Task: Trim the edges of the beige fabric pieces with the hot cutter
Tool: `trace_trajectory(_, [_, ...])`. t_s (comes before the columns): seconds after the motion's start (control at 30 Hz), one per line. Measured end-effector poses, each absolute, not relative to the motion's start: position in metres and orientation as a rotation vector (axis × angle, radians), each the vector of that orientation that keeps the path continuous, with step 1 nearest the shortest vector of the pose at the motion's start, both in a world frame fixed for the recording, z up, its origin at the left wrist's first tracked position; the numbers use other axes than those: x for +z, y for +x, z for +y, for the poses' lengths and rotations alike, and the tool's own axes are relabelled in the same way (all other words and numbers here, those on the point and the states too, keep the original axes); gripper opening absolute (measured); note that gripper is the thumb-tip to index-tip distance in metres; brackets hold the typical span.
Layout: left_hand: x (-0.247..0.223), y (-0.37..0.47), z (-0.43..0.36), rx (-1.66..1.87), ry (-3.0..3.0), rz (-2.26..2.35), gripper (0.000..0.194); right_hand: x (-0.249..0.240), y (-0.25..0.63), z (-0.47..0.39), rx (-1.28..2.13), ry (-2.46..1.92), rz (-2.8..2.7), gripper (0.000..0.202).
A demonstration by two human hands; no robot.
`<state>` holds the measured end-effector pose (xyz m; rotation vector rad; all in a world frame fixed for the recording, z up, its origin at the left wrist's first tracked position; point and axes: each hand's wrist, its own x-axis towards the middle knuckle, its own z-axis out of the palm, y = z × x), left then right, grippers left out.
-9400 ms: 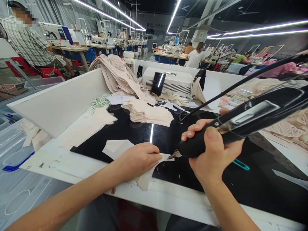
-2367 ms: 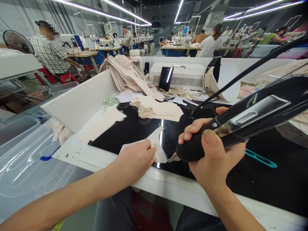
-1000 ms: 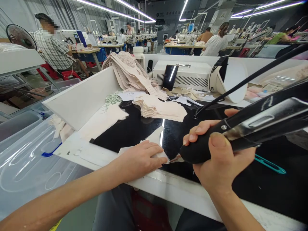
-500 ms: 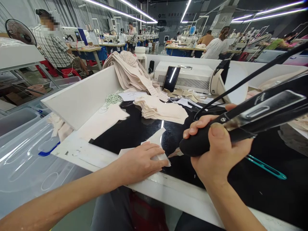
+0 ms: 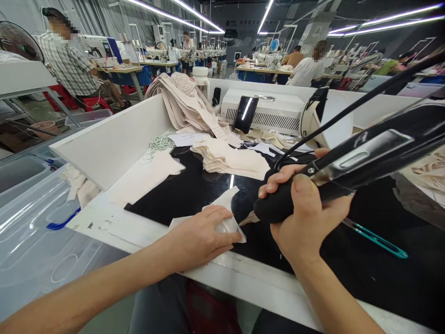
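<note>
My left hand is closed over a thin white cut piece near the table's front edge, pressing it against the black work surface. Part of that piece is hidden under the fingers. In my right hand is a thick black hand tool with a shiny metal plate, raised above the surface and slanting up to the right. A small beige scrap shows beside its rounded black end. Beyond my hands lies a stack of cream fabric pieces.
A teal slotted tool lies right of my right hand. A black cable crosses above the table. At the back are a phone, a white vented box and draped beige fabric. A white side board bounds the left.
The whole view has shifted slightly to the left. Both hands keep their hold, and the black tool stays near the white piece at about the same slant.
</note>
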<state>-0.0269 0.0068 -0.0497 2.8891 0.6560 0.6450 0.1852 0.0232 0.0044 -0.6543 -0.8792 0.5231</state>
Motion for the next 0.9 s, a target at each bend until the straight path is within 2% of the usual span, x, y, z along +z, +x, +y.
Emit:
trace_trajectory(0.33, [-0.051, -0.029, 0.008, 0.644, 2.869, 0.655, 0.034, 0.003, 0.182, 0.032, 0.515, -0.685, -0.954, 0.054])
trace_trajectory(0.5, [-0.045, -0.019, -0.019, 0.601, 2.908, 0.757, 0.031, 0.004, 0.184, 0.019, 0.565, -0.651, -0.953, 0.047])
trace_trajectory(0.63, [-0.036, -0.014, -0.055, 0.542, 2.934, 0.774, 0.046, 0.007, 0.188, -0.001, 0.577, -0.627, -0.942, 0.041])
trace_trajectory(0.8, [-0.027, -0.014, -0.056, 0.661, 2.91, 0.741, 0.029, 0.009, 0.191, -0.015, 0.571, -0.618, -0.94, 0.05])
trace_trajectory(0.9, [-0.028, -0.014, -0.039, 0.669, 2.906, 0.644, 0.026, 0.008, 0.191, -0.016, 0.567, -0.619, -0.944, 0.053])
